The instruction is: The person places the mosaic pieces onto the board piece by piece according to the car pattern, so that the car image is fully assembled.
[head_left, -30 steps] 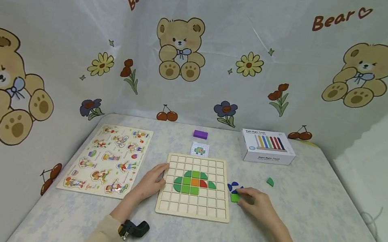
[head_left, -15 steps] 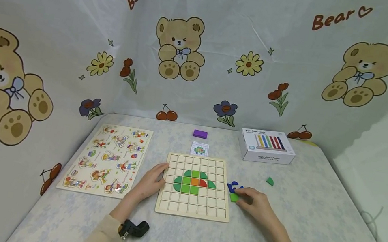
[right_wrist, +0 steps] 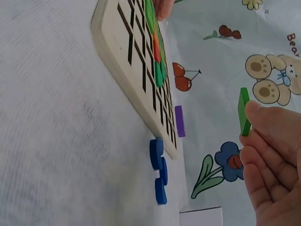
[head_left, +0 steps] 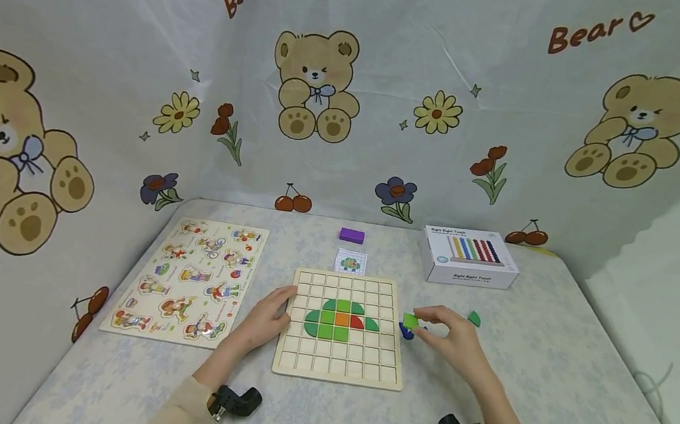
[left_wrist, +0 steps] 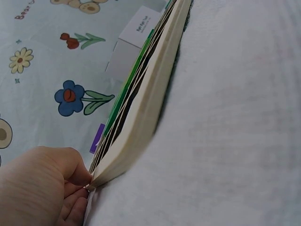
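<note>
A wooden grid board (head_left: 337, 373) lies on the table with green, orange and red tiles (head_left: 342, 317) set in its middle. My left hand (head_left: 271, 312) grips the board's left edge (left_wrist: 141, 113), thumb on top. My right hand (head_left: 449, 335) is raised just right of the board and pinches a small green square tile (head_left: 410, 319) (right_wrist: 243, 112) between thumb and fingers. Blue pieces (head_left: 405, 332) (right_wrist: 158, 170) lie on the table under that hand. A green quarter-round piece (head_left: 473, 318) lies farther right.
A picture puzzle board (head_left: 192, 278) lies to the left. Behind the grid board are a small pattern card (head_left: 350, 262) and a purple block (head_left: 352, 235). A white abacus box (head_left: 468, 257) stands at the back right. Bear-print cloth walls surround the table.
My right hand has lifted the green square tile off the table and brought it up and slightly left toward the board's right edge. The left hand stayed put.
</note>
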`<state>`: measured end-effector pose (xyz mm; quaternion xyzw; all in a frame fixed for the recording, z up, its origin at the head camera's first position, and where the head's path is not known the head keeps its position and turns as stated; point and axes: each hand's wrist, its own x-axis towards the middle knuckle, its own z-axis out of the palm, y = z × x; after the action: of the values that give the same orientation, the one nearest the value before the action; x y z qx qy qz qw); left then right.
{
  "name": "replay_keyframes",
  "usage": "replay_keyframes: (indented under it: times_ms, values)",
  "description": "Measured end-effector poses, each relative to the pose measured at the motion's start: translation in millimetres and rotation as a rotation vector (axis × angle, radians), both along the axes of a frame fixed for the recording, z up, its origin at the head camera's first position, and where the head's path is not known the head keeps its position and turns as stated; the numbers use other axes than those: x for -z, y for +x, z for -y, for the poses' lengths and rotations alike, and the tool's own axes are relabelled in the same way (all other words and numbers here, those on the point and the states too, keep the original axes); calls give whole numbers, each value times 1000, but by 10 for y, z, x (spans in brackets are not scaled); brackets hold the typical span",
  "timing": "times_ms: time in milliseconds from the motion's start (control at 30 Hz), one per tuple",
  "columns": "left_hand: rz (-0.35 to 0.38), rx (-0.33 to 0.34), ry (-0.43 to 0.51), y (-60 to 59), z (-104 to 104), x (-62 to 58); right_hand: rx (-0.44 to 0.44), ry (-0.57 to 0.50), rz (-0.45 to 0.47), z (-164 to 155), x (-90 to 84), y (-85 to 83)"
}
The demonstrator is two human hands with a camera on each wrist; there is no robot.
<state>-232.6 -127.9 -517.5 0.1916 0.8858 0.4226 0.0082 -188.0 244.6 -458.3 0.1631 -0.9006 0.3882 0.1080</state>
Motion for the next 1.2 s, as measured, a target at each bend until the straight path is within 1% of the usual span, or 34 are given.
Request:
replay_keyframes:
  times_ms: [200, 333, 467, 567, 867, 933, 1067, 1200]
  values:
    - [5, 6, -3, 2, 4, 0, -18, -27, 10, 242, -42, -27]
    - [3, 6, -7, -3, -2, -7, -45, -38, 1, 386, -14, -38]
    - [-3, 4, -8, -7, -4, -7, -86, -34, -33, 502, 27, -45]
    - [-3, 0, -11, -13, -4, -4, -103, -32, -40, 573, 60, -43]
    - [8, 10, -7, 1, 6, -13, -154, -28, 31, 670, 203, 3]
    - [14, 6, -8, 1, 5, -12, -166, -25, 31, 677, 238, 6]
    - [-1, 7, 2, 0, 0, -7, -193, 4, -33, 697, 312, -8]
    - [-7, 13, 15, 7, -1, -13, -207, 69, -109, 715, 388, -20]
